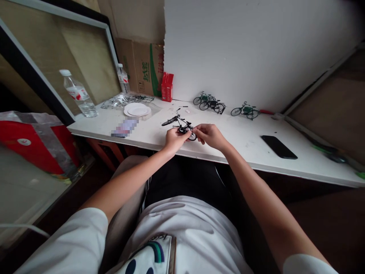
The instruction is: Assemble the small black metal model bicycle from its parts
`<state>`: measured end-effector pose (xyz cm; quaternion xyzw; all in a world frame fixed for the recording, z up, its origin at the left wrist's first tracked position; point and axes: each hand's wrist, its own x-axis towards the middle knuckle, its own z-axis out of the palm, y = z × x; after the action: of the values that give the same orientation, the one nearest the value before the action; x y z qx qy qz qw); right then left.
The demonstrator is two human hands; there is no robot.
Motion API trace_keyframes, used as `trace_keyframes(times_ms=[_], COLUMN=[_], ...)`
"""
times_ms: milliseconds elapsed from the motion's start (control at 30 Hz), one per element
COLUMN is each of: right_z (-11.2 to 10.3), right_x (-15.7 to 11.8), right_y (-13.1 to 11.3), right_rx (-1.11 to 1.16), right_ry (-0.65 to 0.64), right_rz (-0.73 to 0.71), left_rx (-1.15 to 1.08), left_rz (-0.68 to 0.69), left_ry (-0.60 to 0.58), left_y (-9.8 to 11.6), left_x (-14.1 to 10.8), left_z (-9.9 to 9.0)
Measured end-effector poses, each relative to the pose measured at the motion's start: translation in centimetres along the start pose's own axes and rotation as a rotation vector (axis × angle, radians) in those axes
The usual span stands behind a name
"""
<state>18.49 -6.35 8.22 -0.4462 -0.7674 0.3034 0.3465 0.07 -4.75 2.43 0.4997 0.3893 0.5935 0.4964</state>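
Note:
A small black model bicycle [180, 122] is tilted above the white table's front part, its front wheel toward the left. My left hand [176, 140] is closed around the rear part of the frame near the rear wheel. At the right side of that wheel, my right hand [209, 136] has its thumb and index finger pinched together; whatever is between those fingertips is too small to make out.
Model bicycles [245, 110] stand at the back by the wall. A black phone [278, 147] lies right. Left are white plates [137, 109], a blurred-out card [124, 127] and a water bottle [81, 97]. A red box [167, 87] stands behind. The table's front edge [205, 155] is close.

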Motion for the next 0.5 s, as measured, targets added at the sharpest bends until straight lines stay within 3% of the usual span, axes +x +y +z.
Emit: trace_keyframes(times_ms=[133,500], right_z=[0.8,1.0], right_x=[-0.1,0.7], right_y=[0.0,1.4], right_rx=[-0.116,0.154], right_ry=[0.064,0.058], right_rz=[-0.107,0.091], left_rx=[-0.023,0.074], left_rz=[-0.040,0.096], left_ry=[0.019,0.028], left_y=[0.1,-0.6], left_x=[0.1,0.1], left_z=[0.0,-0.3])
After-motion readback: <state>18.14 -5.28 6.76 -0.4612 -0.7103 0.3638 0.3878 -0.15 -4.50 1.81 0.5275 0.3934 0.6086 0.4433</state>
